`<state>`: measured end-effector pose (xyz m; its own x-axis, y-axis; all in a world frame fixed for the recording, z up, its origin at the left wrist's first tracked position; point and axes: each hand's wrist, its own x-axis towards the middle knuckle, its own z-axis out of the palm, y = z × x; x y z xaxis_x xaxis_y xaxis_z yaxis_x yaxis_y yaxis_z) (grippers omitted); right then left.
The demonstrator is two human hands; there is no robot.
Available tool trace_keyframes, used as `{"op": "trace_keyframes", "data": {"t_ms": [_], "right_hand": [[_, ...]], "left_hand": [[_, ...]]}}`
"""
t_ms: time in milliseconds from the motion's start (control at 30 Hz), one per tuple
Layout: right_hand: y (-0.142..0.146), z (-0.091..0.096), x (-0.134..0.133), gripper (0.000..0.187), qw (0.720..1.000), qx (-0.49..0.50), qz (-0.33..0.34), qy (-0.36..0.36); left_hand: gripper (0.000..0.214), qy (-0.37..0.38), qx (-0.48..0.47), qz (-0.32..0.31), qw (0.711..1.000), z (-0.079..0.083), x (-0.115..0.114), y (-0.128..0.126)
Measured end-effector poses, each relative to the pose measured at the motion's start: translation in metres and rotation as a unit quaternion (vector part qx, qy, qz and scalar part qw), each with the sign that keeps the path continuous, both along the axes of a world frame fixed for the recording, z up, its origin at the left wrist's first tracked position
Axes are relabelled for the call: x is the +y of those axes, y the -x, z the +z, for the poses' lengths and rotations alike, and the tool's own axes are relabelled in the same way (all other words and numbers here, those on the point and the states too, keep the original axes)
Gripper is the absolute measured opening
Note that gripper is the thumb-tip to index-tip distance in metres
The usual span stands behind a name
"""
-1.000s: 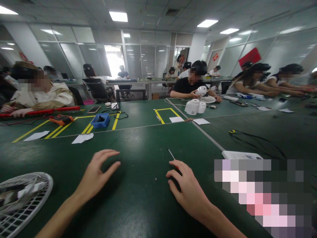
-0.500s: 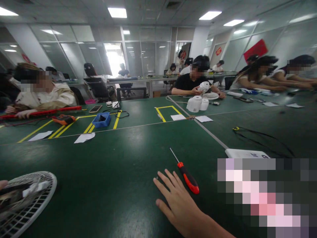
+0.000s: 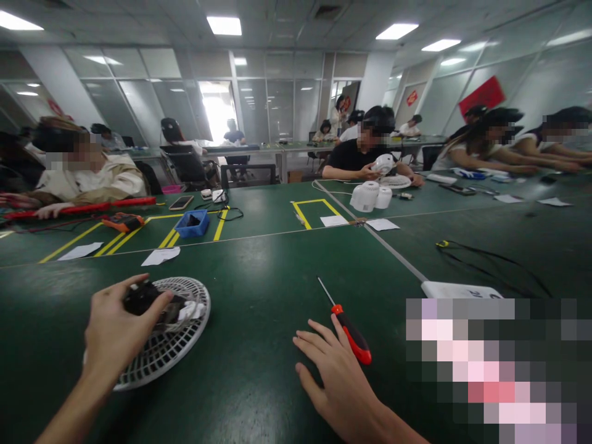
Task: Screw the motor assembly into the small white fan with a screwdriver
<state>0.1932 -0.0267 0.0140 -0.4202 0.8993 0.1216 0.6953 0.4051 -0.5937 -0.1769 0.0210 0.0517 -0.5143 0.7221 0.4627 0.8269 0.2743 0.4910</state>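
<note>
My left hand [image 3: 115,330] grips the black motor hub at the middle of a white fan grille [image 3: 173,336], which lies on the green table [image 3: 259,271] in front of me to the left. My right hand [image 3: 335,373] rests flat on the table with its fingers spread and holds nothing. Just beyond its fingertips lies a screwdriver [image 3: 349,330] with a red and black handle, its shaft pointing away from me.
A white flat box [image 3: 457,290] sits to the right, with a black cable [image 3: 485,259] behind it. Further off are a blue tray [image 3: 192,223], paper slips, yellow floor-tape lines and white fan parts [image 3: 370,196]. Several other people work at the far side.
My left hand has taken hold of the fan grille and pulled it from the far left toward the middle. My right hand let go of the screwdriver and now lies flat beside it.
</note>
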Motion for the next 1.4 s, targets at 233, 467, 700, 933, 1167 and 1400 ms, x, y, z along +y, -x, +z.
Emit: {"op": "trace_keyframes", "data": {"t_ms": [233,467,700,933,1167,1400], "right_hand": [[0.000,-0.010,-0.003,0.027,0.983,0.124,0.044,-0.130],[0.004,-0.012,-0.006,0.023,0.965,0.136,0.136,-0.179],[0.005,-0.010,-0.006,0.022,0.967,0.136,0.115,-0.181],[0.005,-0.013,-0.004,0.022,0.970,0.135,0.112,-0.169],[0.000,-0.017,0.002,0.022,0.975,0.121,0.105,-0.152],[0.004,-0.023,-0.001,0.018,0.977,0.052,0.114,-0.175]], "left_hand": [[0.057,-0.031,-0.036,-0.156,0.987,-0.004,0.021,-0.118],[0.062,-0.081,-0.014,-0.292,0.953,-0.009,0.022,-0.155],[0.060,-0.130,-0.051,-0.242,0.960,-0.034,0.013,-0.156],[0.055,-0.192,-0.020,-0.231,0.954,-0.033,0.014,-0.168],[0.058,-0.191,-0.042,-0.235,0.952,-0.036,0.018,-0.173],[0.053,-0.145,-0.049,-0.236,0.960,-0.040,0.021,-0.173]]}}
